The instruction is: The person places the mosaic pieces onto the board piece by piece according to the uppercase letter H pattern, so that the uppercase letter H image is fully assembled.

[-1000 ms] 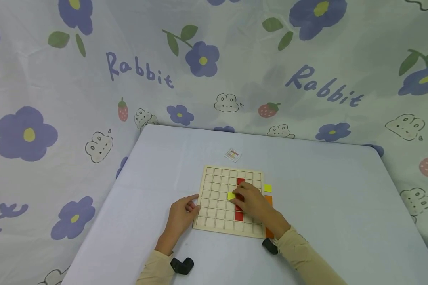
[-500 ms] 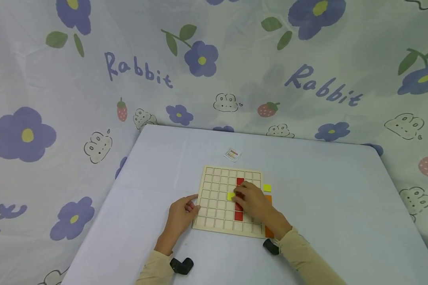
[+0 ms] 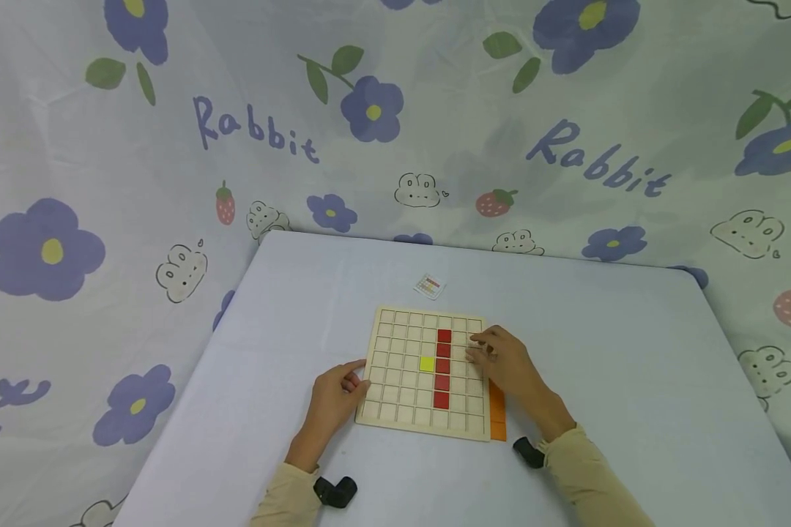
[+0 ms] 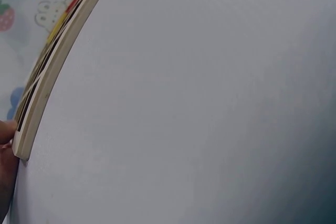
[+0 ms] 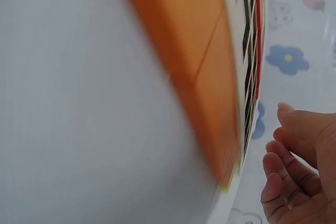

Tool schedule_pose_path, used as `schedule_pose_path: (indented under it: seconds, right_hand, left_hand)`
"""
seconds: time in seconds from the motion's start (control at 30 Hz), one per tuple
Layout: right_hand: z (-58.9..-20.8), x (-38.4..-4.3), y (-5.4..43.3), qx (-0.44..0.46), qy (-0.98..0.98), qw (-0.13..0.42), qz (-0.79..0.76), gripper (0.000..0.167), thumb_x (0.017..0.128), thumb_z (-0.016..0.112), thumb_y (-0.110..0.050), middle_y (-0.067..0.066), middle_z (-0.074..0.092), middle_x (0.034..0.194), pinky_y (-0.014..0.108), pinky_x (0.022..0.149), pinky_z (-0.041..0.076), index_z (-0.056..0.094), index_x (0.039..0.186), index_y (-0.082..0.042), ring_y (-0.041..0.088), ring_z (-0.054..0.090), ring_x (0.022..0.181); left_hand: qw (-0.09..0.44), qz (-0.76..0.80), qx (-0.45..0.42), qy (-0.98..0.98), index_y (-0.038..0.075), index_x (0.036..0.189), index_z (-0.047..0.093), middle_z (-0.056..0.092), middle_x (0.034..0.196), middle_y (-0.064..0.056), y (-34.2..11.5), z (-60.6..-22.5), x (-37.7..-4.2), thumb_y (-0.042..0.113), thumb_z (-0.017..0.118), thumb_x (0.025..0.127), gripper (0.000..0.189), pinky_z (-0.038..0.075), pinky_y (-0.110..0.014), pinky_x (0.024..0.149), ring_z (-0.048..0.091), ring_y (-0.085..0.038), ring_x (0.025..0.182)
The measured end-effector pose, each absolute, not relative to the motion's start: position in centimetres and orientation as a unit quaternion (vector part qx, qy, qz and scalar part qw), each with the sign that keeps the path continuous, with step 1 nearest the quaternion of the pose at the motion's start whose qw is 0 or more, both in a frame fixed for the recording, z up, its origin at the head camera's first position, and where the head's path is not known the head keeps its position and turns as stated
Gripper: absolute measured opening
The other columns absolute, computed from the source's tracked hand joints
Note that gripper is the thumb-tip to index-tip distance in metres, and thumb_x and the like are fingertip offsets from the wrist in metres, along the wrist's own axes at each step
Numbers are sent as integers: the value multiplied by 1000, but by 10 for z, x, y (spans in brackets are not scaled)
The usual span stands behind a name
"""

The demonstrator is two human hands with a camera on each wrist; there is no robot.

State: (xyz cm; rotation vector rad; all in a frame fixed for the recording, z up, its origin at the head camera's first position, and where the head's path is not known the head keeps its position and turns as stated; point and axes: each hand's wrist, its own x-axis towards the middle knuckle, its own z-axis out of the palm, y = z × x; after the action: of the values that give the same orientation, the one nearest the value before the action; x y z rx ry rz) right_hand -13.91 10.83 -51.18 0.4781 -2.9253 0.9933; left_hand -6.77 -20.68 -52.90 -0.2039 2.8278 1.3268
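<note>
A square wooden grid board (image 3: 389,344) lies on the white table. Several red tiles (image 3: 442,382) form a column on it, with one yellow tile (image 3: 427,364) to the left of the middle one. My left hand (image 3: 332,399) touches the board's left edge with thumb and index finger. Over the right edge hovers my right hand (image 3: 507,366), fingers loosely bent; the right wrist view shows nothing between the right fingers (image 5: 286,161). Orange pieces (image 3: 497,417) lie along the board's right side. A speck of yellow (image 5: 224,187) shows at their far end in the right wrist view.
A small printed card (image 3: 430,286) with a coloured grid lies beyond the board. White table surface (image 3: 619,351) extends on both sides. Behind the table hangs a curtain (image 3: 448,132) with flowers and rabbits. Black devices (image 3: 335,492) sit at both wrists.
My right hand has left the yellow tile on the board and moved right, to the board's right edge. It now covers the spot where another yellow tile lay. My left hand stays put.
</note>
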Motion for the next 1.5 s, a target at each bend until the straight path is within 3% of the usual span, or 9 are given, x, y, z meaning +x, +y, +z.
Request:
schedule_pose_path:
  seconds: [0.27, 0.47, 1.23, 1.5]
  right_hand:
    - [-520, -144, 142, 120, -944, 15, 306, 32, 90, 76, -20, 6, 67, 107, 29, 71, 47, 72, 118, -6, 20, 59, 91]
    - [-525, -144, 153, 123, -948, 29, 293, 34, 87, 79, -19, 8, 68, 106, 33, 74, 50, 72, 118, -4, 21, 61, 90]
    - [-534, -149, 158, 131, -947, 1, 294, 33, 86, 79, -16, 6, 63, 101, 26, 70, 48, 73, 116, -3, 15, 56, 83]
    - [-532, -149, 157, 135, -948, 7, 287, 32, 87, 79, -19, 8, 64, 102, 29, 72, 49, 73, 113, -2, 17, 58, 85]
  left_hand:
    - [8, 423, -66, 903, 7, 125, 71, 65, 82, -2, -207, -528, -68, 8, 76, 87, 38, 45, -18, 61, 55, -8, 71]
    - [7, 421, -68, 905, 7, 125, 71, 65, 82, -2, -207, -527, -68, 9, 76, 87, 38, 45, -18, 61, 56, -8, 71]
    - [10, 421, -72, 904, 6, 124, 71, 65, 82, -3, -206, -528, -66, 8, 77, 86, 39, 46, -18, 60, 56, -8, 70]
    - [9, 426, -72, 902, 6, 125, 71, 65, 82, -3, -206, -528, -67, 8, 77, 86, 39, 46, -18, 61, 55, -8, 70]
